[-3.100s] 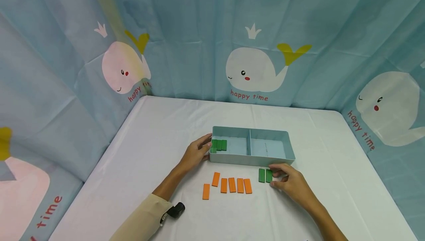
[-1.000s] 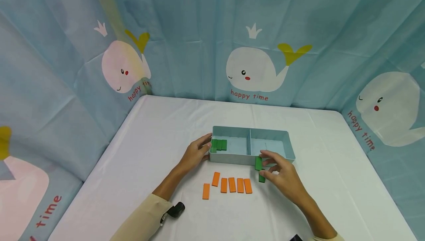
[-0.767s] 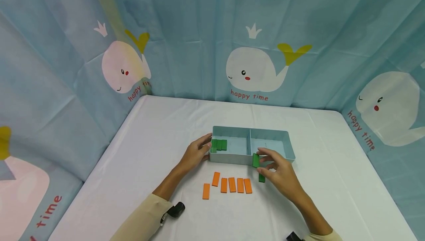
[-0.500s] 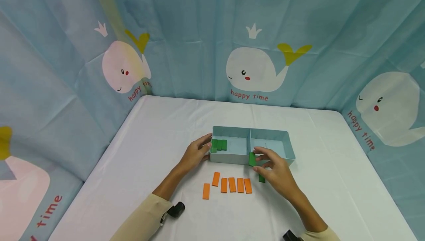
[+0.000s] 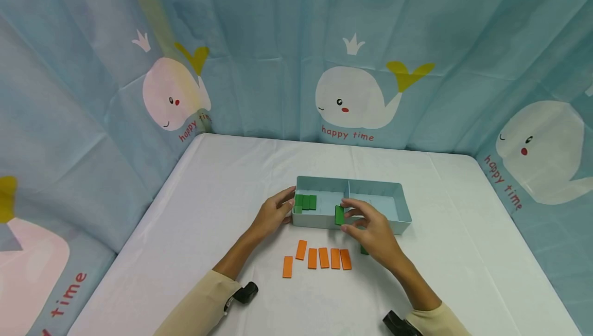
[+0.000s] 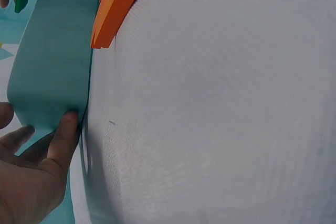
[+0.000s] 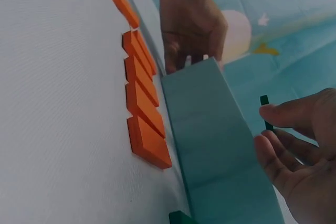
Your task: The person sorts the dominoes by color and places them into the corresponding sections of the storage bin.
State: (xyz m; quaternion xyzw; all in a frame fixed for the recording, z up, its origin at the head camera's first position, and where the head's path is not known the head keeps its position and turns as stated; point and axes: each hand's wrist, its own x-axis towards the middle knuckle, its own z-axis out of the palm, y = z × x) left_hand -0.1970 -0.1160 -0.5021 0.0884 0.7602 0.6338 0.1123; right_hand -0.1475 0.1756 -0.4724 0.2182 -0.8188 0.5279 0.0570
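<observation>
My right hand [image 5: 372, 230] pinches a green rectangular tile [image 5: 339, 215] between thumb and fingertips. That tile is held upright above the front wall of a blue-green two-compartment box [image 5: 319, 221]. At the box's left end, my left hand [image 5: 271, 215] grips the wall; in the left wrist view its fingertips [image 6: 68, 116] touch the end face. Several green tiles [image 5: 306, 202] lie side by side in the left compartment, against its left wall. Another green tile [image 5: 364, 249] is on the table, partly hidden under my right hand.
Several orange tiles [image 5: 324, 258] lie in a loose row on the white tablecloth [image 5: 241, 171] in front of the box. A divider [image 5: 349, 190] splits the box. A blue curtain printed with whales [image 5: 259, 94] stands behind the table.
My right hand has picked up one of the two green tiles from the table. It has carried the tile up and leftward along the box's front. My left hand stays put.
</observation>
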